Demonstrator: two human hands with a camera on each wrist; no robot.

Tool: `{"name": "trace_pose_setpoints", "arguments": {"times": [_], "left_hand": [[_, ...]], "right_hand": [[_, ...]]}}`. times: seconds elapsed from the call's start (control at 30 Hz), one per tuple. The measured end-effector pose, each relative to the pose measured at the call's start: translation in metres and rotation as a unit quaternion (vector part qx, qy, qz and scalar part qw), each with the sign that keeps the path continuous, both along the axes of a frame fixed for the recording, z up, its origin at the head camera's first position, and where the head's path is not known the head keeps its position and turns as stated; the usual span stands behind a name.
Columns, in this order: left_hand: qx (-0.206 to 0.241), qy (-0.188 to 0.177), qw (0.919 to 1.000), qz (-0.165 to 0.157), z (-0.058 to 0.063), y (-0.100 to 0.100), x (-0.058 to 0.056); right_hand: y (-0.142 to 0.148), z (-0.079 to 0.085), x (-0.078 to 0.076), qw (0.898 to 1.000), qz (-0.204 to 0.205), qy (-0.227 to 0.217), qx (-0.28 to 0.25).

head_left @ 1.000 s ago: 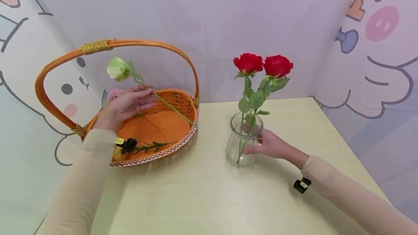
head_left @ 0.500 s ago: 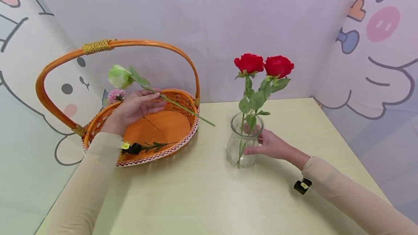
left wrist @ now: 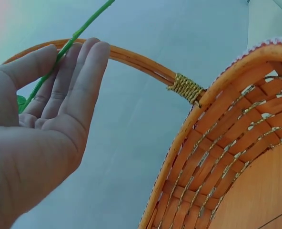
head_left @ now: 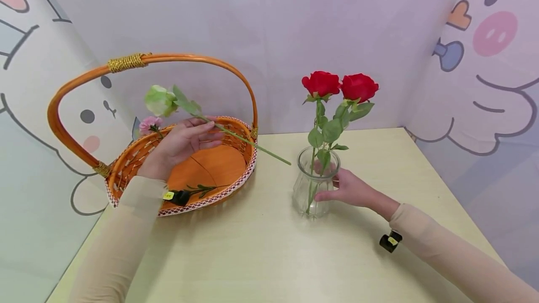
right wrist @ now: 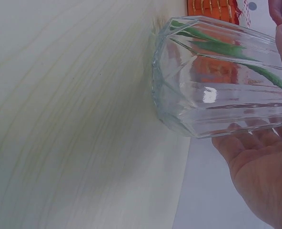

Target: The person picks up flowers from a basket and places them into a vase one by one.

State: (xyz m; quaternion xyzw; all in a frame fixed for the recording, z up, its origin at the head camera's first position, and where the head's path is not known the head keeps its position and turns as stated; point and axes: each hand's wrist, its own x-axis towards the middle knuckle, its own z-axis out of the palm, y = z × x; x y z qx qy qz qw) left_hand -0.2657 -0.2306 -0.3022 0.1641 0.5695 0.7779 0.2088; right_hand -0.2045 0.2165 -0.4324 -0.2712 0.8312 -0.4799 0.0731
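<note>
A pale green-white rose [head_left: 161,100] slants over the orange wicker basket [head_left: 248,172], its bloom to the left and its bare stem end reaching past the rim to the right. My left hand [head_left: 183,144] pinches its green stem [left wrist: 79,31] between thumb and fingers, above the basket. On the table stands a clear glass vase [head_left: 312,195] with two red roses [head_left: 321,83] in it, stems inside the glass. My right hand [head_left: 351,188] grips the vase from the right, thumb at the front and fingers behind, as the right wrist view also shows.
A pink flower [head_left: 150,124] leans at the basket's back left. A leafy stem [head_left: 202,190] lies on the basket floor. The tall arched handle [head_left: 198,57] rises over the basket. Cloth walls with cartoon animals enclose the table [head_left: 269,247].
My left hand has moved right and slightly down with the pale rose, so its stem end now extends beyond the basket rim toward the vase. The right hand and vase stay put.
</note>
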Motion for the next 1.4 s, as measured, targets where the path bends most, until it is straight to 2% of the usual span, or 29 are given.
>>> {"name": "trace_pose_setpoints", "arguments": {"times": [0.5, 0.7, 1.0, 1.23, 1.4], "left_hand": [[0.001, 0.019, 0.9996, -0.021, 0.009, 0.022, 0.008], [0.01, 0.038, 0.9989, -0.024, 0.01, 0.03, 0.008], [-0.051, 0.094, 0.994, -0.023, 0.013, 0.041, 0.012], [-0.073, 0.099, 0.9921, -0.028, 0.016, 0.049, 0.016], [-0.082, 0.117, 0.989, -0.039, 0.016, 0.054, 0.018]], "right_hand": [[0.0, 0.0, -0.001, 1.0, 0.003, -0.006, -0.004], [-0.001, 0.001, -0.001, 1.0, -0.002, -0.009, 0.002], [-0.001, 0.003, 0.0, 1.0, -0.001, -0.008, 0.003], [-0.001, 0.002, 0.0, 1.0, 0.0, -0.007, 0.005], [0.0, 0.002, -0.001, 1.0, 0.003, -0.007, 0.005]]}}
